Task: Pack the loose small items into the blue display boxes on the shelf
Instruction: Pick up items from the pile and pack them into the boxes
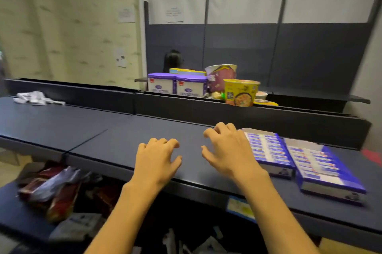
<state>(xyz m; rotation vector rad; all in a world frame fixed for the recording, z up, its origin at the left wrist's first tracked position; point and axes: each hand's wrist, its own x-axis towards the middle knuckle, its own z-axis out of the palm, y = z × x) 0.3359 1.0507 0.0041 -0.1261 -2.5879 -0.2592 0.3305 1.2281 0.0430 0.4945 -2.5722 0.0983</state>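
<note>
Neither hand gripped anything. Left hand [158, 156] hovered palm-down over the dark shelf [115, 129], fingers loosely curled & spread, holding nothing. Right hand [225, 150] was likewise palm-down w/ fingers spread and bent, its outer edge just beside the nearer blue display box [268, 150]; can't tell if it touched the box rim.

Two blue display boxes lay flat on the shelf's right part, side by side & touching or nearly so, second box [322, 166] further right and closer to the front edge. Each box's long axis ran from the back of the shelf toward the front, slanting right as it neared the front edge. Both looked full: small blue-and-white packs in 2 columns, each pack lying crosswise to the box.

A pile of loose white small items [35, 98] sat far left at the shelf's back, well apart from both boxes.

Behind, on another shelf: purple-lidded tubs [177, 86], yellow noodle cup [240, 92]. Below left, blurred red wrappers [51, 189].
</note>
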